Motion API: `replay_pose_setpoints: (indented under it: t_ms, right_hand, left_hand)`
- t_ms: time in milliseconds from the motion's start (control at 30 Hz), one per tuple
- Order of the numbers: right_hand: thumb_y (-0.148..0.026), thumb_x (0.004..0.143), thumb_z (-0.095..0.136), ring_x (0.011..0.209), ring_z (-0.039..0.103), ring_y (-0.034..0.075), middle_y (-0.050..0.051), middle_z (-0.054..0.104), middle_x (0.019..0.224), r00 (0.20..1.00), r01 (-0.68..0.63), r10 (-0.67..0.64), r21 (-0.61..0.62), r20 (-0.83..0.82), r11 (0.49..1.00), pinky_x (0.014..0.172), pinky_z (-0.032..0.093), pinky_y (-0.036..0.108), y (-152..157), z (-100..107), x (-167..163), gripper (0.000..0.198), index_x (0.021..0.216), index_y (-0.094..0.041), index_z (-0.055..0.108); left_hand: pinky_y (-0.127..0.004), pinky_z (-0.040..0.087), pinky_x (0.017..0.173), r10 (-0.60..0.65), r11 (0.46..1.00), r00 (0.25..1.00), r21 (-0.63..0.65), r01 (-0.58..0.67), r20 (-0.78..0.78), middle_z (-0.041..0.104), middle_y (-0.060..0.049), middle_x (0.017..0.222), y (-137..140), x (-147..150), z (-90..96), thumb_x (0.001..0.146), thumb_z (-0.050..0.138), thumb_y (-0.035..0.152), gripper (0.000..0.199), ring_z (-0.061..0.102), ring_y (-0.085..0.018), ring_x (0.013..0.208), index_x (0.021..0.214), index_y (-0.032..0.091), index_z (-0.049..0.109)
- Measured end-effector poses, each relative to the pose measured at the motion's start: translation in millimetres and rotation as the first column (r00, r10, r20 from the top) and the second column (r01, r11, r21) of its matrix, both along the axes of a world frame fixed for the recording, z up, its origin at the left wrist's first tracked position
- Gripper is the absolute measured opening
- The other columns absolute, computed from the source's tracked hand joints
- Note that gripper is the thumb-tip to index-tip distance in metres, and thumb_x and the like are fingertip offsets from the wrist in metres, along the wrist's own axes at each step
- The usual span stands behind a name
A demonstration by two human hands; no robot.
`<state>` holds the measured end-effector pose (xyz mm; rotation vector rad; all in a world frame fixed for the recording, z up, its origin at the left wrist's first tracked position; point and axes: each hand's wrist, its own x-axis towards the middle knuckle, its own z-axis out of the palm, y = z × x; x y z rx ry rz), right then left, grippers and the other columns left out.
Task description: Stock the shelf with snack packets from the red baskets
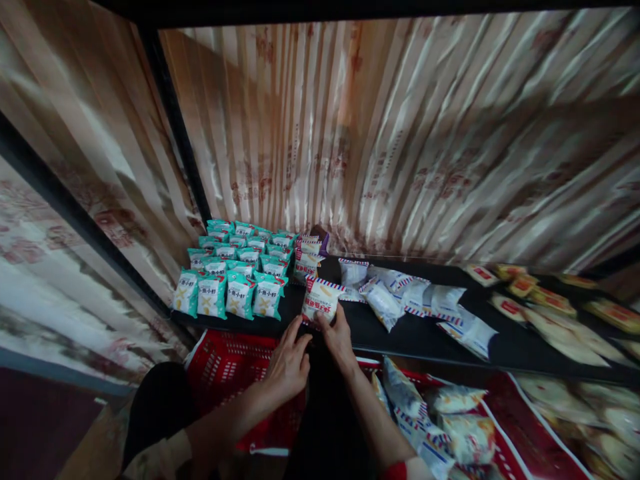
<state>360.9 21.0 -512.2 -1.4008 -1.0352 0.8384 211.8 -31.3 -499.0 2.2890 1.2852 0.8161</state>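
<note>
My right hand grips a small white snack bag with red lettering and a striped edge, its thumb on the lower front. The bag stands upright at the front of the black shelf. My left hand is beside its lower left corner, fingers slightly bent and apart; whether the fingertips touch the bag is hard to tell. Behind it, similar striped bags stand in a column. To the left, teal-and-white snack bags stand in rows. Several striped bags lie loosely to the right.
Below the shelf are a red basket at left and another holding snack bags at right. Flat yellow and red packs lie farther along the shelf. A black frame post and curtains enclose the back and left.
</note>
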Motion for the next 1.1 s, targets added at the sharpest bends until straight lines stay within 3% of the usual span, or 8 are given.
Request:
replay_pose_setpoints:
  t_ms: [133,333,567,733,967,1100]
  right_hand:
    - [-0.041,0.073,0.058,0.097,0.062,0.024,0.012,0.065,0.111,0.998,0.004,-0.006,0.019,0.06,1.0,0.087,0.048,0.039,34.6,-13.1,-1.7,0.066,0.131,-0.013,0.043]
    - [-0.042,0.074,0.058,0.105,0.059,0.025,0.011,0.063,0.115,0.992,0.0,-0.008,0.065,0.122,0.998,0.09,0.046,0.039,66.5,-22.2,-12.5,0.068,0.133,-0.015,0.042]
    - [-0.045,0.077,0.053,0.117,0.05,0.026,0.015,0.053,0.127,0.965,-0.052,0.027,0.09,0.262,0.995,0.099,0.04,0.042,83.8,-25.8,-17.3,0.07,0.136,-0.012,0.037]
    - [-0.051,0.076,0.054,0.109,0.052,0.029,0.017,0.055,0.116,0.915,-0.014,-0.005,0.044,0.403,0.999,0.093,0.042,0.045,84.2,-28.0,-7.1,0.072,0.134,-0.01,0.041]
    - [-0.048,0.085,0.037,0.11,0.053,0.025,0.015,0.059,0.116,0.953,0.114,-0.139,0.108,0.269,0.988,0.097,0.04,0.043,95.7,-44.6,12.9,0.054,0.124,-0.012,0.051]
    - [-0.04,0.079,0.048,0.102,0.059,0.023,0.01,0.065,0.111,0.967,0.045,-0.07,0.106,0.244,0.993,0.093,0.044,0.041,109.2,-57.2,20.6,0.05,0.124,-0.017,0.053]
  left_hand:
    - [-0.049,0.034,0.108,0.055,0.998,0.998,-0.018,-0.056,-0.026,0.026,-0.012,0.148,24.6,10.0,-13.4,0.074,0.044,0.006,0.047,0.026,-0.027,0.136,0.119,0.015,0.051]
    - [-0.048,0.03,0.11,0.102,0.994,0.994,-0.042,-0.103,-0.026,0.02,-0.013,0.151,50.2,21.0,-19.0,0.074,0.045,0.007,0.046,0.021,-0.028,0.138,0.119,0.013,0.051]
    - [-0.047,0.029,0.111,0.154,0.988,0.986,-0.022,-0.156,-0.066,0.017,-0.015,0.151,70.5,23.3,-30.6,0.072,0.044,0.004,0.052,0.015,-0.028,0.139,0.123,0.01,0.048]
    - [-0.047,0.027,0.112,0.162,0.986,0.984,0.04,-0.16,-0.073,0.014,-0.015,0.152,76.9,23.8,-34.5,0.072,0.041,0.001,0.054,0.007,-0.027,0.141,0.126,0.008,0.047]
    - [-0.046,0.027,0.112,0.203,0.976,0.974,0.1,-0.193,-0.105,0.006,-0.01,0.154,80.5,31.3,-40.3,0.069,0.04,-0.003,0.068,0.001,-0.026,0.141,0.135,0.012,0.038]
    - [-0.045,0.027,0.112,0.207,0.972,0.972,0.14,-0.191,-0.109,0.006,-0.007,0.154,87.4,34.3,-43.1,0.07,0.04,-0.003,0.07,0.0,-0.025,0.141,0.138,0.014,0.033]
